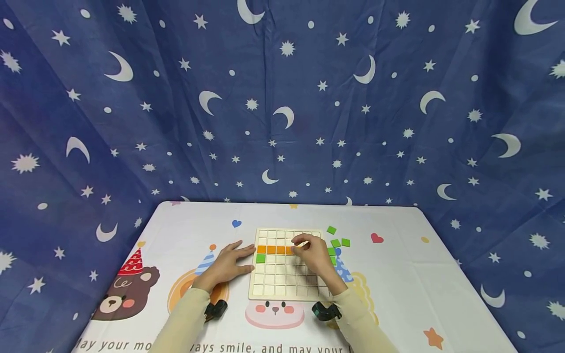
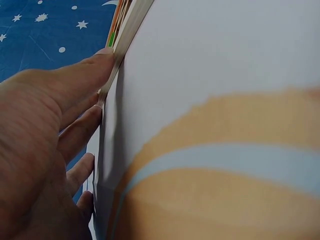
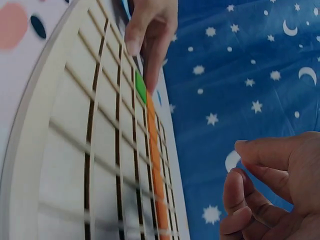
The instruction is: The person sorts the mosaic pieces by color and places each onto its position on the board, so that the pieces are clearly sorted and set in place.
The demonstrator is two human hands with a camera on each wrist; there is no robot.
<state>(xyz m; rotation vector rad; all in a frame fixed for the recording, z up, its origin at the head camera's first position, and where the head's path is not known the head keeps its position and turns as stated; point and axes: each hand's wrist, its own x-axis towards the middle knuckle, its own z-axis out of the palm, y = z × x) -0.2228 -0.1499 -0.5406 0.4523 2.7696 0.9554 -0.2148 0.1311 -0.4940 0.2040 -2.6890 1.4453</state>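
Observation:
A pale wooden grid board lies on the table. A row of orange square tiles fills cells in its upper part, and one green tile sits below the leftmost. My left hand rests beside the board's left side, fingers extended; in the left wrist view its thumb touches the board's edge. Over the right end of the orange row is my right hand, fingers bent. In the right wrist view that hand shows a gap between thumb and forefinger, with nothing seen in it.
Several loose green tiles lie right of the board, some partly behind the right hand. A printed white cloth covers the table. Behind it hangs a blue curtain with moons and stars.

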